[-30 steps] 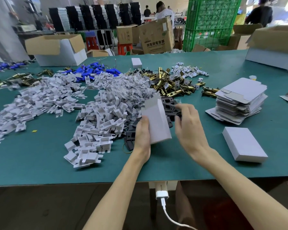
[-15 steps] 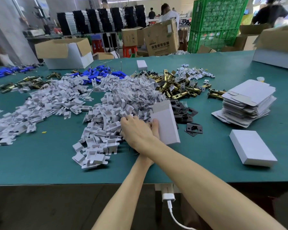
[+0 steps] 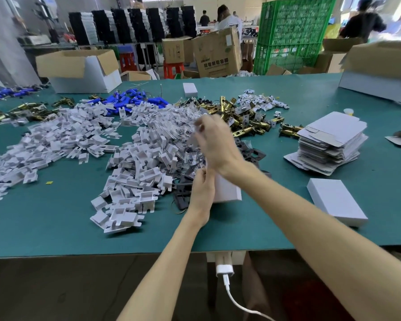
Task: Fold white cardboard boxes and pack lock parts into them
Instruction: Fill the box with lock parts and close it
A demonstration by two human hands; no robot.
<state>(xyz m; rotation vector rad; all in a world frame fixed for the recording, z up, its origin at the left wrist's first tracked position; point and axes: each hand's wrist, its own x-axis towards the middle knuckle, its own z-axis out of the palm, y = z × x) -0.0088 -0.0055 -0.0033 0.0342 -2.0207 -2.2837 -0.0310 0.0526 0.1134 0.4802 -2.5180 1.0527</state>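
**White box held near the front edge**

Our left hand [image 3: 202, 188] grips the white box [image 3: 228, 192] near the middle of the worktop's [image 3: 56, 228] front edge, just beside the heap of white plastic parts [image 3: 137, 163]. Our right hand [image 3: 218, 144] hovers above it, blurred; we cannot tell whether it holds anything. Flat box blanks [image 3: 331, 144] sit stacked toward the right edge.

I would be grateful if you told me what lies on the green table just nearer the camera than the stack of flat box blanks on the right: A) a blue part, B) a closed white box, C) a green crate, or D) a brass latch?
B: a closed white box lies flat on the table, nearer the camera than the stack of flat blanks and apart from it.
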